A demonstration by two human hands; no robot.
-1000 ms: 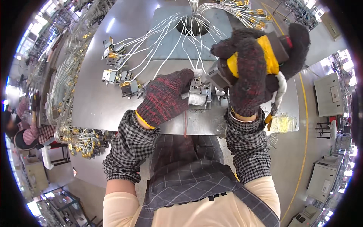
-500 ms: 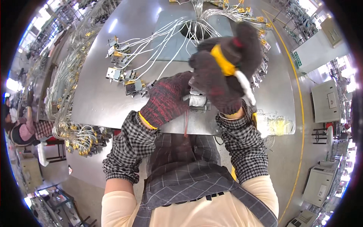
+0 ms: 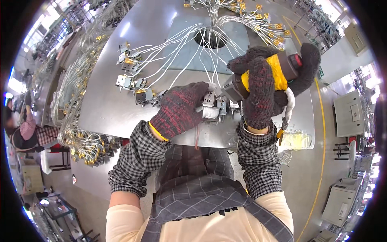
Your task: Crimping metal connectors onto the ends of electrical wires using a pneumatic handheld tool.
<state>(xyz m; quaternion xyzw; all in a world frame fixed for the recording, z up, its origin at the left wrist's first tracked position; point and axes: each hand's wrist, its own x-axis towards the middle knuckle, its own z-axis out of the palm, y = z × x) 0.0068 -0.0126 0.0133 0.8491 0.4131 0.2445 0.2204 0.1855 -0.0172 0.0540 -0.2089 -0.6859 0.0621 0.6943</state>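
Observation:
My left hand [image 3: 179,107], in a dark red-flecked knit glove, closes its fingertips on a small metal block [image 3: 209,98] with white wires. That block sits in a metal holder [image 3: 219,105] near the table's front edge; a white-wrapped piece [image 3: 211,112] lies across the holder's front. My right hand [image 3: 262,90], gloved too, grips a dark power tool [image 3: 279,71] bound with yellow tape. The tool's blunt end points left toward the holder, just to its upper right. A white-wrapped cord [image 3: 289,103] hangs from it. The tool's exact kind is not clear.
White cables [image 3: 177,50] fan out from a dark round hole [image 3: 209,38] in the metal table [image 3: 109,101]. Metal connector blocks [image 3: 125,82] lie along their left ends. Bundled cables [image 3: 68,105] hang at far left, where another person [image 3: 28,135] works. Pale cabinets [image 3: 348,109] stand at right.
My right hand has moved right with the tool, uncovering the holder and the metal block. My left hand stays at almost the same place. The view has shifted slightly.

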